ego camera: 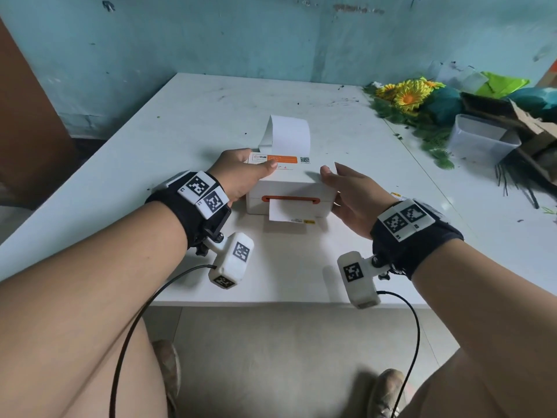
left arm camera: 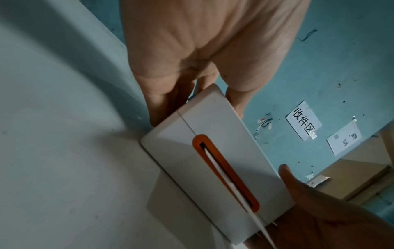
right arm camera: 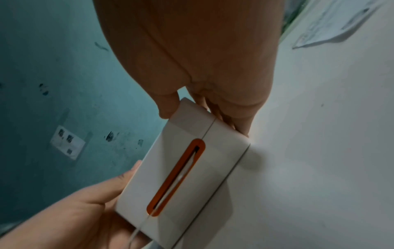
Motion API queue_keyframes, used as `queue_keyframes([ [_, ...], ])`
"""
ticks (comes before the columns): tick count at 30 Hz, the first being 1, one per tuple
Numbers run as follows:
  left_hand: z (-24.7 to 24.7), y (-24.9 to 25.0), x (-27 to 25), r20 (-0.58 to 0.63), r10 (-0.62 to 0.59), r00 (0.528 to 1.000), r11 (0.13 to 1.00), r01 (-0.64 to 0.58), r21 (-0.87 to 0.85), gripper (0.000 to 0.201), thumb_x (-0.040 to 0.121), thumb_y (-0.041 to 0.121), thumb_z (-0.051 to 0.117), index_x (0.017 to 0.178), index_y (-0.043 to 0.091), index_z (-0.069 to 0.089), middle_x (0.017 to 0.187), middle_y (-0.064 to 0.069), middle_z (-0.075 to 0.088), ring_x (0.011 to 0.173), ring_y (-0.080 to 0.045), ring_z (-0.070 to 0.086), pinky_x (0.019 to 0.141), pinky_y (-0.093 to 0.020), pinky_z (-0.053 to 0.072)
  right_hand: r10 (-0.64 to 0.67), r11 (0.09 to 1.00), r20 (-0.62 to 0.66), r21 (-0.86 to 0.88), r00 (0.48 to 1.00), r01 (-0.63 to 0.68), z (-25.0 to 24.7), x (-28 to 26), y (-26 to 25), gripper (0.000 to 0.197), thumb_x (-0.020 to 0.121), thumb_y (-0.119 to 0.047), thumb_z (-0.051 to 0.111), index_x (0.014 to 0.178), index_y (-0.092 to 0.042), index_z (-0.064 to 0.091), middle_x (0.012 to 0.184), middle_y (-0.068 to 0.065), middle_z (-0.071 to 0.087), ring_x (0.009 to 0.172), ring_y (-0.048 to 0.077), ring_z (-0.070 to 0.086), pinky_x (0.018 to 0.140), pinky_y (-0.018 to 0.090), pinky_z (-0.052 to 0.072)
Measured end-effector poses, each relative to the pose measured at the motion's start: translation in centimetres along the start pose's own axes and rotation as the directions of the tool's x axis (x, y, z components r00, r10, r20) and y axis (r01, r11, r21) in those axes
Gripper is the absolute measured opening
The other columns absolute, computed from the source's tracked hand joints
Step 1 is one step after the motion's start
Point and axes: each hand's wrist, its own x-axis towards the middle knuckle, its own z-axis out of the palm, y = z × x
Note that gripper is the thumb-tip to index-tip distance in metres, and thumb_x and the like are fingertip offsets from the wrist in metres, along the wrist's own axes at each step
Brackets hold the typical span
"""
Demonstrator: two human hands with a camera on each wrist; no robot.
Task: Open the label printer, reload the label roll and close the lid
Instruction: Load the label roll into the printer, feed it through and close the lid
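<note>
Nearest of all, a short white paper label (ego camera: 281, 211) sticks out of the long orange slot (ego camera: 291, 199) in the front of the small white plastic label printer (ego camera: 289, 185). The printer sits on the white table (ego camera: 150, 140), close to the near edge and about in the middle. Its lid is down flat. The left hand (ego camera: 244, 175) holds the left side of the printer. Its thumb lies on top by the orange sticker (ego camera: 278, 159), and its fingers (left arm camera: 164, 107) curl down along the left wall. The right hand (ego camera: 351, 191) holds the right side the same way, with the thumb at the top right edge and the fingers (right arm camera: 236, 121) wrapped down the right wall. Both hands wear black wrist bands with black and white square tags. Just behind the printer, a wide strip of white label paper (ego camera: 291, 134) curves up and over. Farther off on the right lies a clear plastic box (ego camera: 482, 140). At the far right are yellow fake sunflowers (ego camera: 407, 93) with green leaves. The blue-green wall (ego camera: 211, 34) stands past the far edge of the table.
</note>
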Motion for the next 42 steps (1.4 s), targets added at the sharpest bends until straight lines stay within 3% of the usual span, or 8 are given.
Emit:
queue_keyframes([
  [3, -0.3, -0.3, 0.4, 0.049, -0.101, 0.994, 0.994, 0.103, -0.032, 0.113, 0.035, 0.080, 0.089, 0.127, 0.017, 0.074, 0.130, -0.003, 0.077, 0.118, -0.032, 0.074, 0.113, -0.060, 0.051, 0.020, 1.000, -0.019, -0.009, 1.000, -0.020, 0.1, 0.2, -0.1, 0.022, 0.111, -0.025, 0.057, 0.113, -0.004, 0.066, 0.106, 0.004, 0.071, 0.107, 0.023, 0.063, 0.119, 0.045, 0.046],
  [9, -0.5, -0.6, 0.4, 0.064, -0.087, 0.994, 0.993, 0.092, -0.075, 0.114, 0.031, 0.067, 0.095, 0.123, 0.003, 0.073, 0.134, -0.025, 0.071, 0.128, -0.049, 0.067, 0.106, -0.074, 0.049, 0.008, 0.998, -0.020, -0.061, 1.000, -0.009, 0.1, 0.9, -0.1, 0.031, 0.112, -0.023, 0.053, 0.129, 0.000, 0.063, 0.116, 0.012, 0.064, 0.104, 0.026, 0.059, 0.104, 0.044, 0.052],
  [14, -0.8, -1.2, 1.2, 0.068, -0.088, 0.994, 0.993, 0.092, -0.072, 0.154, 0.006, 0.083, 0.092, 0.134, 0.000, 0.067, 0.136, -0.025, 0.070, 0.127, -0.050, 0.067, 0.105, -0.074, 0.049, 0.005, 0.999, -0.028, -0.052, 1.000, -0.006, 0.4, 0.6, -0.1, 0.018, 0.113, -0.024, 0.052, 0.114, -0.010, 0.063, 0.114, 0.012, 0.064, 0.101, 0.025, 0.058, 0.096, 0.040, 0.050],
  [23, -0.5, -0.9, 0.1, 0.018, -0.082, 0.997, 0.995, 0.082, -0.052, 0.127, 0.029, 0.076, 0.093, 0.127, -0.002, 0.071, 0.131, -0.021, 0.075, 0.121, -0.041, 0.073, 0.101, -0.067, 0.057, -0.012, 0.997, -0.036, -0.072, 0.999, 0.009, 1.3, -0.8, -0.5, 0.020, 0.111, -0.020, 0.056, 0.116, -0.005, 0.067, 0.121, 0.016, 0.071, 0.099, 0.024, 0.067, 0.113, 0.049, 0.051],
  [29, -0.6, -2.3, 1.9, 0.031, -0.068, 0.997, 0.997, 0.069, -0.034, 0.122, 0.008, 0.091, 0.084, 0.108, 0.025, 0.064, 0.128, -0.009, 0.070, 0.100, -0.025, 0.068, 0.100, -0.070, 0.054, -0.006, 0.998, -0.068, -0.056, 0.998, 0.002, 1.6, -1.0, -0.7, 0.035, 0.110, -0.019, 0.059, 0.129, 0.010, 0.058, 0.131, 0.026, 0.068, 0.102, 0.025, 0.066, 0.116, 0.058, 0.046],
  [32, -0.6, -1.3, 0.8, 0.010, -0.076, 0.997, 0.997, 0.076, -0.012, 0.109, 0.023, 0.090, 0.088, 0.106, 0.023, 0.067, 0.115, -0.007, 0.071, 0.095, -0.027, 0.069, 0.101, -0.070, 0.054, -0.027, 0.990, -0.076, -0.143, 0.997, 0.016, 1.7, -1.1, -0.8, 0.019, 0.107, -0.030, 0.064, 0.107, -0.011, 0.065, 0.116, 0.014, 0.069, 0.093, 0.023, 0.065, 0.114, 0.051, 0.049],
  [36, -0.1, 0.9, -1.1, -0.036, 0.017, 0.999, 0.980, -0.009, 0.200, 0.054, 0.091, 0.053, 0.080, 0.120, 0.008, 0.074, 0.110, -0.012, 0.079, 0.089, -0.034, 0.073, 0.089, -0.037, 0.059, -0.031, 0.870, -0.171, -0.490, 0.985, -0.057, 1.5, -0.6, -0.6, 0.071, 0.088, -0.071, 0.066, 0.129, -0.013, 0.063, 0.115, 0.007, 0.070, 0.100, 0.029, 0.070, 0.107, 0.055, 0.056],
  [42, 0.3, 1.3, -1.9, -0.001, 0.215, 0.977, 0.870, -0.191, 0.454, 0.072, 0.086, 0.046, 0.087, 0.143, 0.011, 0.061, 0.132, 0.001, 0.072, 0.120, -0.021, 0.068, 0.109, -0.036, 0.053, 0.114, 0.750, -0.178, -0.629, 0.977, -0.203, 1.4, -0.9, 0.1, 0.065, 0.081, -0.063, 0.082, 0.115, -0.011, 0.061, 0.095, 0.010, 0.068, 0.080, 0.023, 0.068, 0.086, 0.043, 0.066],
])
